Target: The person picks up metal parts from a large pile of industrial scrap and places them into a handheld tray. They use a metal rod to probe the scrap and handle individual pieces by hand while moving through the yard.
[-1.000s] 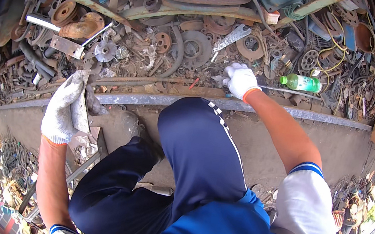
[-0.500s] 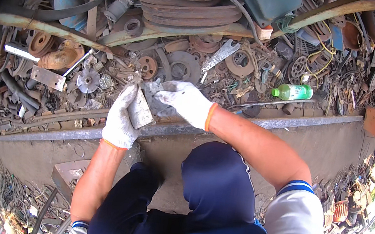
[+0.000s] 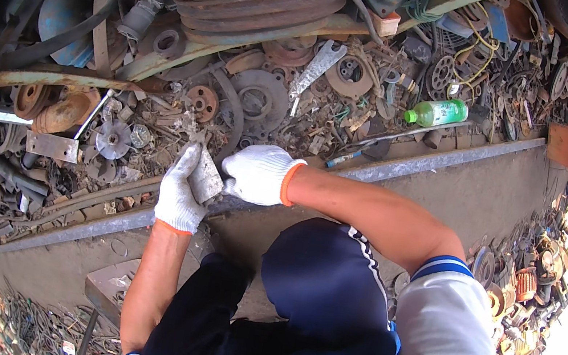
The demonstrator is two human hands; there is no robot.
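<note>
My left hand [image 3: 181, 195], in a white knit glove with an orange cuff, is closed around a flat, grey, dirt-coated metal plate [image 3: 206, 179]. A rough, lumpy metal part [image 3: 191, 127] sticks up above those fingers; whether it is joined to the plate I cannot tell. Gloved the same way, my right hand [image 3: 259, 174] is closed beside the plate's lower right end. Its fingertips are turned away, so what they grip is hidden. Behind both hands lies a heap of metal scrap, with a rusty round wheel [image 3: 201, 103] and a grey ring-shaped disc [image 3: 257, 102] nearest.
A long metal edge [image 3: 441, 157] fronts the heap. On the scrap lie a green bottle [image 3: 437, 113], a spanner-like tool [image 3: 318, 69] and a finned wheel [image 3: 113, 140]. Coiled brown hose [image 3: 250, 7] sits behind. My knee [image 3: 325, 272] rises below my right forearm.
My right hand has come down and slightly left, from the plate's upper side to its lower end, its fingers now curled in. The left hand keeps its hold. The view has shifted.
</note>
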